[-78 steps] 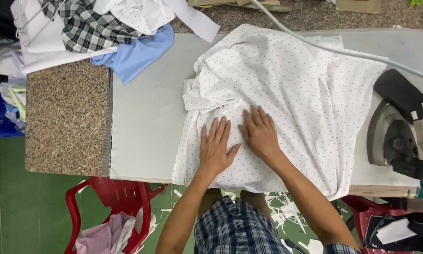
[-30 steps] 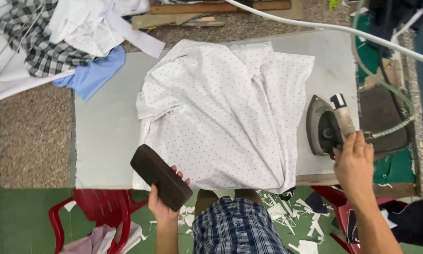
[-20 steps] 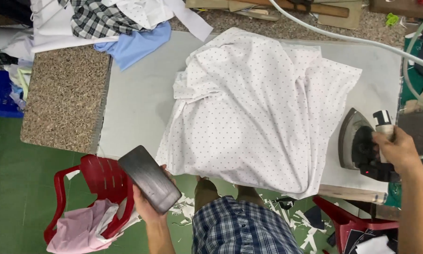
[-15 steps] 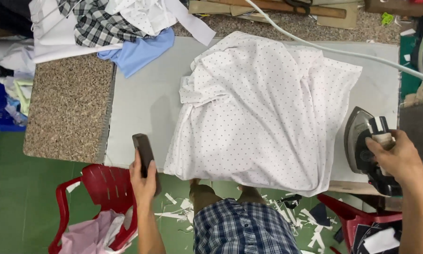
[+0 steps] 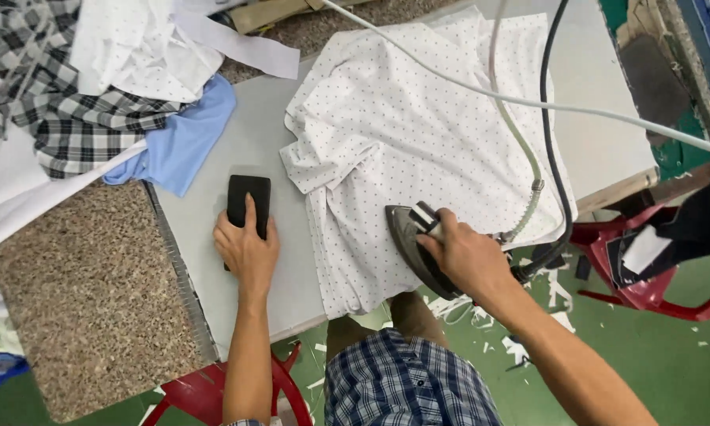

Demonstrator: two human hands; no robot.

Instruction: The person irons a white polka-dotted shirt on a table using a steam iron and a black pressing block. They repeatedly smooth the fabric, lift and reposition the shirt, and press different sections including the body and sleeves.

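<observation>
A white dotted shirt (image 5: 418, 126) lies rumpled on the grey ironing board (image 5: 244, 150). My right hand (image 5: 465, 256) grips the handle of a dark steam iron (image 5: 410, 244), which rests on the shirt's near edge. A grey hose and a black cable (image 5: 548, 118) run from the iron across the shirt. My left hand (image 5: 246, 248) rests on a dark rectangular block (image 5: 248, 197) that lies flat on the board, left of the shirt.
A pile of clothes sits at the far left: a checked shirt (image 5: 47, 110), white cloth (image 5: 134, 47) and a blue garment (image 5: 185, 142). A speckled stone counter (image 5: 79, 292) adjoins the board. Red plastic chairs (image 5: 647, 292) stand on the green floor, which is strewn with paper scraps.
My right hand has carried the iron from the board's right end onto the shirt. My left hand has laid the dark block flat on the board and rests on it.
</observation>
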